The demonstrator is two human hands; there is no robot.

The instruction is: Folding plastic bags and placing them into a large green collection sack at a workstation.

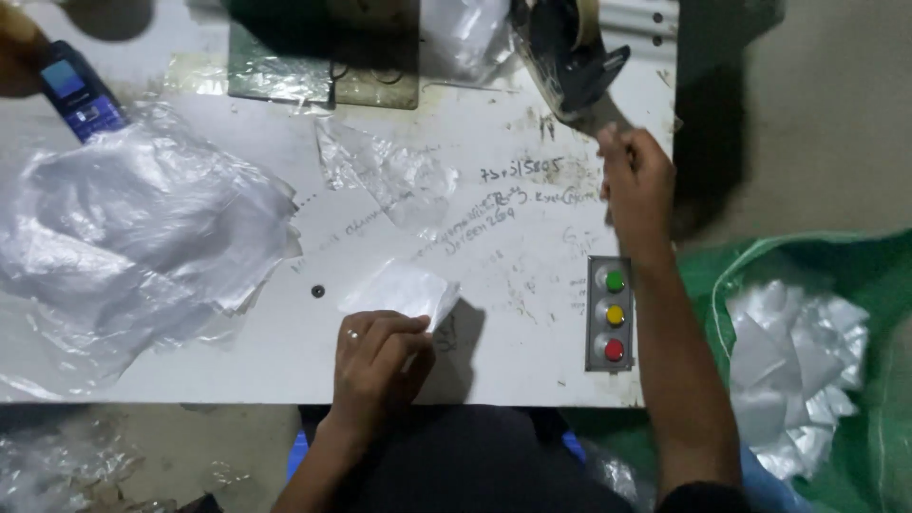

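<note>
My left hand point(378, 366), with a ring on one finger, presses down on a small folded white packet point(404, 290) lying on the white table point(532, 313) near its front edge. My right hand point(635, 185) is raised at the table's right side, its fingers pinched on the end of a strip of clear tape below a dark tape dispenser point(570, 57). A clear plastic bag point(385, 176) lies flat on the table between the two hands.
A big heap of clear plastic bags point(133, 237) covers the table's left. A phone point(81, 90) is held by another person's hand at the top left. A grey panel with green, yellow and red buttons point(613, 313) sits beside my right forearm. A green sack point(807, 361) holds white packets.
</note>
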